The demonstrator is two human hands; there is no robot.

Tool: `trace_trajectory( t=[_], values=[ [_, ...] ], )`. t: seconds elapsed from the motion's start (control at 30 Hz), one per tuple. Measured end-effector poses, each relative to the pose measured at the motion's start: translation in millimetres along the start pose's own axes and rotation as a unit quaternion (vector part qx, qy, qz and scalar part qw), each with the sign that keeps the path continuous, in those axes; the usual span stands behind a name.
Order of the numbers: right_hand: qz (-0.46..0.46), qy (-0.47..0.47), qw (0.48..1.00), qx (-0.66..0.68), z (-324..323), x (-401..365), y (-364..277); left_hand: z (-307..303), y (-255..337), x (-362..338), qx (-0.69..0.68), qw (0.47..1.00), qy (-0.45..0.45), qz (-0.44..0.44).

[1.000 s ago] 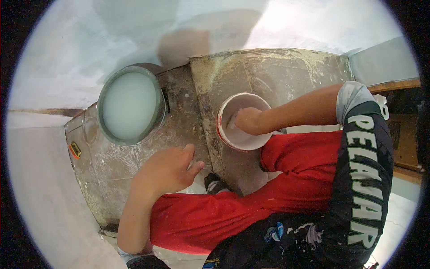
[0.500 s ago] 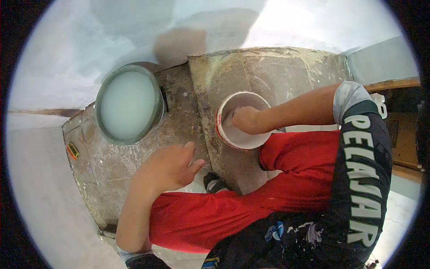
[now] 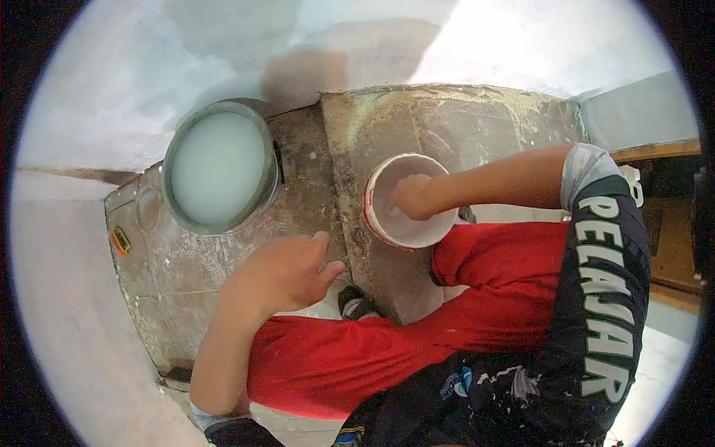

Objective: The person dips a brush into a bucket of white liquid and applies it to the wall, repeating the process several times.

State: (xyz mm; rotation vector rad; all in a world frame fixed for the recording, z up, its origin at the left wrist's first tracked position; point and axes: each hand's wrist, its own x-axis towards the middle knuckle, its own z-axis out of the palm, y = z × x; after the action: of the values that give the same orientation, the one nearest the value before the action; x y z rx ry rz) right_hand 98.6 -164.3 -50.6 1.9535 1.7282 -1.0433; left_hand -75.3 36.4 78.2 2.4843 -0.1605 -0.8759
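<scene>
My right hand (image 3: 415, 197) is down inside a white bucket (image 3: 372, 229) with a red band near its rim. Its fingers are curled; whatever they hold, if anything, is hidden. A pale, whitish material coats the inside of the bucket. Above my red-clothed leg, my left hand (image 3: 298, 272) hangs in the air with its thumb apart from the fingers and nothing in it. Beyond it, to the left, stands a large grey-green tub (image 3: 173, 203) full of cloudy white liquid (image 3: 220, 171).
Stained floor tiles (image 3: 179, 279) carry white smears and splashes. A small yellow-and-orange object (image 3: 120, 242) lies by the left wall. Pale walls (image 3: 97, 119) rise behind the tub and bucket. Wooden furniture (image 3: 670, 223) stands at the far right.
My right hand has shifted slightly within the bucket. My left hand keeps nearly the same pose, and the view has moved a little.
</scene>
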Motion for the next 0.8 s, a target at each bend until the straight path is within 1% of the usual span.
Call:
trace_trajectory(
  t=[0.13, 0.2, 0.27, 0.3, 0.37, 0.4, 0.47, 0.5, 0.57, 0.6, 0.67, 0.7, 0.77, 0.8],
  values=[
    [0.040, -0.060, 0.997, -0.003, -23.8, -7.1, 1.0, 2.4, -1.6, 1.8, 0.013, 1.000, -0.007, -0.010],
    [0.051, -0.075, 0.996, -0.005, -31.1, -7.0, 6.4, -4.3, 5.0, 0.9, 0.014, 0.999, -0.038, -0.034],
    [-0.013, -0.120, 0.991, -0.053, -38.3, -6.3, 16.0, 0.4, 2.2, 0.8, 0.011, 0.999, -0.026, -0.028],
    [-0.014, -0.120, 0.991, -0.055, -36.8, -5.3, 23.6, 2.1, 1.2, 0.5, 0.009, 1.000, -0.016, -0.021],
    [0.084, -0.197, 0.976, 0.038, -31.0, -3.9, 40.1, 0.6, 2.6, -1.1, 0.013, 1.000, -0.014, -0.023],
    [0.084, -0.197, 0.976, 0.036, -38.7, -8.9, 42.5, -0.3, 3.6, -1.8, 0.018, 0.999, -0.014, -0.023],
    [0.085, -0.265, 0.960, 0.034, -60.3, -24.0, 44.5, -1.5, 4.4, -2.1, 0.014, 0.999, -0.014, -0.027],
    [0.085, -0.264, 0.960, 0.032, -60.9, -26.9, 50.7, -1.7, 4.9, -2.2, 0.010, 0.999, -0.015, -0.030],
    [0.091, -0.249, 0.955, 0.131, -61.4, -37.2, 64.2, -2.5, 6.1, -2.7, 0.009, 0.999, -0.012, -0.030],
    [0.091, -0.248, 0.956, 0.129, -62.9, -41.0, 68.6, -2.8, 6.8, -2.8, 0.008, 0.999, -0.012, -0.029],
    [0.083, -0.270, 0.941, 0.188, -65.8, -47.9, 76.4, -5.1, 10.2, -2.3, 0.009, 0.999, -0.012, -0.031],
    [0.083, -0.270, 0.941, 0.187, -67.9, -52.0, 78.7, -6.4, 11.1, -2.4, 0.009, 0.999, -0.014, -0.033],
    [0.093, -0.279, 0.923, 0.247, -72.5, -60.6, 83.0, -5.3, 9.7, -2.1, 0.012, 0.999, -0.006, -0.029],
    [0.094, -0.278, 0.924, 0.245, -73.8, -64.5, 85.5, -4.6, 9.1, -1.6, 0.015, 1.000, 0.001, -0.025]
  ],
)
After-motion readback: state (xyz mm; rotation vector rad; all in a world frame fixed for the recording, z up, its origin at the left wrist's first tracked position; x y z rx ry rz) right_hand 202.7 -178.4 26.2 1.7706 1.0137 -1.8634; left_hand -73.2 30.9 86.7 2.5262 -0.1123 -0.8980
